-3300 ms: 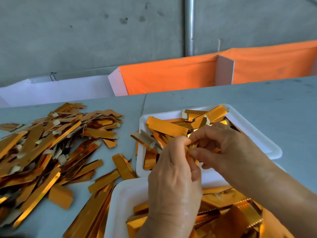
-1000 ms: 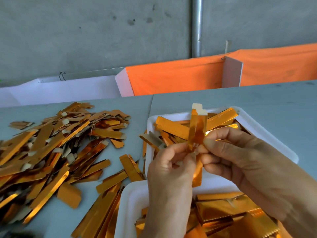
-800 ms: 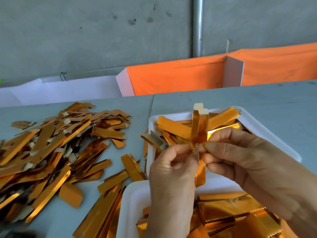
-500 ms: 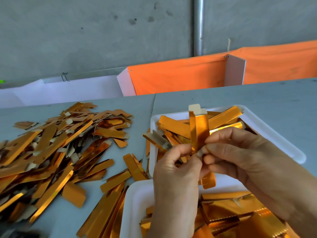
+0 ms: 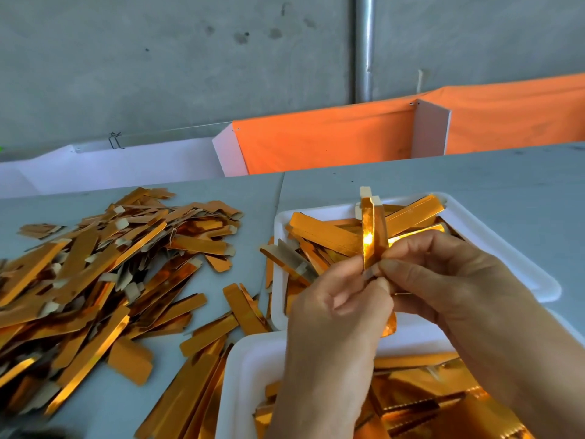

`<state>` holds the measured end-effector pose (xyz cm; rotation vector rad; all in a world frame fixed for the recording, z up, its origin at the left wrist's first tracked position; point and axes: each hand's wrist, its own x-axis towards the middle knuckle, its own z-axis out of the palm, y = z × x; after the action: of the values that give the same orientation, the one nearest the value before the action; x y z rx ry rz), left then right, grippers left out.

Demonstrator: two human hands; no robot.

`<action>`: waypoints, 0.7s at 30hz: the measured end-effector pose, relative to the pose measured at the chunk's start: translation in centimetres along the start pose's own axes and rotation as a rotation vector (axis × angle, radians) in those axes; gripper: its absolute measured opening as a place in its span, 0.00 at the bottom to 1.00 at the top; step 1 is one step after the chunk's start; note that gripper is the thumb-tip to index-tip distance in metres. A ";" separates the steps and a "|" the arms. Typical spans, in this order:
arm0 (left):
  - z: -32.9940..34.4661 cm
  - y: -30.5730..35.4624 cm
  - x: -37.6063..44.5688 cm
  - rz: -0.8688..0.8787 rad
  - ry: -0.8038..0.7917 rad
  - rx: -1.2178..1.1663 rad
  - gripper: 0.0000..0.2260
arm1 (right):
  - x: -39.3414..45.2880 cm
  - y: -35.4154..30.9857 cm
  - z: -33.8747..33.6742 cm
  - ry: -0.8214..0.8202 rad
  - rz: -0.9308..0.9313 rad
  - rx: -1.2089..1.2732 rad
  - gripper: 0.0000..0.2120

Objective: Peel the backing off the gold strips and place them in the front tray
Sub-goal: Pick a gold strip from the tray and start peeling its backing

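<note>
Both hands pinch one gold strip (image 5: pixel 373 236) over the far tray (image 5: pixel 519 264), near the worktop's (image 5: pixel 474 185) right side: left hand (image 5: pixel 338 315) low, right hand (image 5: pixel 443 277) beside it. It looks thin, light and bendy, so pinch near its end and peel gently.

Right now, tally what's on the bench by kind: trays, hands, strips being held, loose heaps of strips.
White trays: 2, the far tray and the near tray.
Hands: 2, the left hand and the right hand, both pinching one strip.
Held gold strip: 1, upright.
Loose pile of strips on the table: 1, too many strips to count.
Total: 6
</note>
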<state>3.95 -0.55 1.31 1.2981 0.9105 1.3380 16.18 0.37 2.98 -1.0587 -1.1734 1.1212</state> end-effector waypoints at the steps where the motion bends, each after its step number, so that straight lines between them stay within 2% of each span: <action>1: 0.0 -0.1 0.0 0.004 0.012 -0.021 0.08 | 0.0 0.1 0.1 0.007 -0.005 -0.013 0.08; 5: 0.0 -1.0 0.3 0.030 0.137 -0.037 0.07 | -0.3 0.3 0.6 0.019 -0.026 -0.036 0.02; 8: -0.1 -1.3 0.4 0.032 0.160 -0.023 0.09 | -0.3 0.4 0.9 0.047 -0.036 -0.041 0.06; 11: 0.1 -1.4 0.4 0.085 0.232 0.054 0.09 | -0.4 0.2 1.2 0.061 -0.052 -0.079 0.05; 13: 0.3 -1.5 0.3 0.136 0.291 0.117 0.10 | -0.4 0.3 1.3 0.086 -0.081 -0.172 0.05; 17: 0.8 -1.1 0.1 0.196 0.318 0.163 0.07 | -0.5 0.2 1.3 0.178 -0.240 -0.553 0.05; 19: 0.9 -0.8 0.0 0.203 0.313 0.141 0.06 | -0.4 -0.1 1.2 0.165 -0.233 -0.566 0.07; 21: 0.8 -0.6 -0.1 0.196 0.313 0.100 0.04 | 0.2 0.0 0.2 0.158 -0.132 -0.532 0.10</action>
<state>4.78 -0.58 0.85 1.3017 1.0958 1.7011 16.03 0.62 3.03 -1.4188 -1.4289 0.6172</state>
